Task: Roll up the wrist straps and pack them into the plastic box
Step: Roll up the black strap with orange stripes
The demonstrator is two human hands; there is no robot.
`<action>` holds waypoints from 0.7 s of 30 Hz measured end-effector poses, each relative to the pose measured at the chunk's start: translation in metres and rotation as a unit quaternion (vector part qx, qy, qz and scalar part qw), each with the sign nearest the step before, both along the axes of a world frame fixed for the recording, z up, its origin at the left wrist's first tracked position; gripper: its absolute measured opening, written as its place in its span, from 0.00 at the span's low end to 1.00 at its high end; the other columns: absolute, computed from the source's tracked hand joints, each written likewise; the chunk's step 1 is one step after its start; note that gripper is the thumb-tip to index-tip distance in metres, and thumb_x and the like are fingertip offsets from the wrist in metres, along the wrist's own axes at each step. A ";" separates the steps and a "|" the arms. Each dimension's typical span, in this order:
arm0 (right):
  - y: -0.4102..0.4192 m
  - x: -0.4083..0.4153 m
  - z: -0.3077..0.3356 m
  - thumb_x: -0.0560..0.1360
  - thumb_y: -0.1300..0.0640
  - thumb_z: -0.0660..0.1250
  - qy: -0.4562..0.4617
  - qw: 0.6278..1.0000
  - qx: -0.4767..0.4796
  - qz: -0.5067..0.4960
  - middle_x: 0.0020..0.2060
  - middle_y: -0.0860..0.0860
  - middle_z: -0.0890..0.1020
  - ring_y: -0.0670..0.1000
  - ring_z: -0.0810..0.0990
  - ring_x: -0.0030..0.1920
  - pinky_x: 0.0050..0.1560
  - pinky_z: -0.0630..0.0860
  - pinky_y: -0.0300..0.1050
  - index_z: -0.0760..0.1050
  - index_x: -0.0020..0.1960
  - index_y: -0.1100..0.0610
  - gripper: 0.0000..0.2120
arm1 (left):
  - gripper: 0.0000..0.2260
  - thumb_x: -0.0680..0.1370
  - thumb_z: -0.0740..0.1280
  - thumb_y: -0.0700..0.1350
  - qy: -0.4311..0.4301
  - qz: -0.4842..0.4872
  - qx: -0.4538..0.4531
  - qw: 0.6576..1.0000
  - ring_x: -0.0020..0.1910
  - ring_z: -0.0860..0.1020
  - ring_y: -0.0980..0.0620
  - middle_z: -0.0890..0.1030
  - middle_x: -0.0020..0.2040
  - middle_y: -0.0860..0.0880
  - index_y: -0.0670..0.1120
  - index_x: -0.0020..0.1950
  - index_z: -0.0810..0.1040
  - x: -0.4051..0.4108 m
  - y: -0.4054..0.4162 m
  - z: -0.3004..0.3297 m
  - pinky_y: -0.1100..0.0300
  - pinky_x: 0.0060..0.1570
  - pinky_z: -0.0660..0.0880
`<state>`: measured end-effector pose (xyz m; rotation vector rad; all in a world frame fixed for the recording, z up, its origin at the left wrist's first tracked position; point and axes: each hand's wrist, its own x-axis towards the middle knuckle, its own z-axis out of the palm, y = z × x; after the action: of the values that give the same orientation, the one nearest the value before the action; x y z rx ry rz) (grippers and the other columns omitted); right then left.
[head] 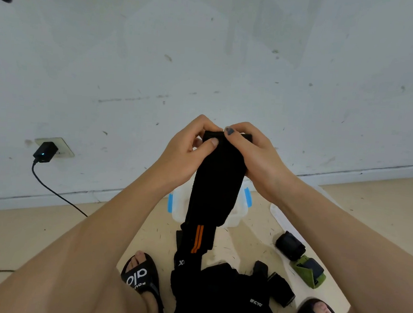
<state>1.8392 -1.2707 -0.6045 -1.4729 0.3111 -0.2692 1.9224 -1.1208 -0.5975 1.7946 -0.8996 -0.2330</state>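
This looks like a plain room in a home. A scuffed white painted wall (208, 57) meets a beige smooth floor (21, 235) along a low skirting line. A black charger block (44, 152) sits in a wall socket (61, 145), its black cable (56, 194) trailing to the floor. Black open-toed slide sandals (141, 278) rest on the floor.

A matt black woven cloth wrist strap (213, 181) with orange stitched stripes; a translucent, smooth plastic box (235, 216) with blue clips; scuffed white painted wall (233, 59).
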 end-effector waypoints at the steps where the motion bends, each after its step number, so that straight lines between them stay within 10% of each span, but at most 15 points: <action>1: -0.001 -0.001 0.001 0.82 0.51 0.67 -0.001 1.000 0.004 0.006 0.46 0.56 0.82 0.53 0.83 0.46 0.47 0.77 0.52 0.79 0.55 0.55 0.09 | 0.07 0.83 0.64 0.41 -0.002 0.000 0.000 1.000 0.53 0.80 0.44 0.82 0.51 0.54 0.52 0.55 0.78 0.000 0.000 0.000 0.51 0.56 0.78; 12: -0.010 -0.003 0.004 0.79 0.66 0.70 -0.027 0.996 0.077 0.045 0.45 0.59 0.84 0.53 0.84 0.43 0.41 0.79 0.41 0.78 0.55 0.61 0.06 | 0.08 0.84 0.63 0.39 0.035 -0.001 -0.006 0.999 0.47 0.78 0.52 0.81 0.48 0.53 0.52 0.53 0.76 -0.004 -0.002 -0.001 0.61 0.50 0.76; 21: -0.013 0.000 0.000 0.77 0.67 0.72 -0.061 0.996 -0.066 0.019 0.44 0.55 0.83 0.51 0.82 0.43 0.46 0.79 0.44 0.78 0.51 0.61 0.05 | 0.07 0.86 0.59 0.45 0.186 -0.017 -0.036 0.982 0.47 0.81 0.55 0.82 0.45 0.52 0.51 0.53 0.76 0.001 -0.002 0.000 0.57 0.51 0.78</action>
<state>1.8391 -1.2841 -0.6048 -1.5827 0.1690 -0.3523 1.9233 -1.1227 -0.5975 1.5999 -0.6614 -0.5328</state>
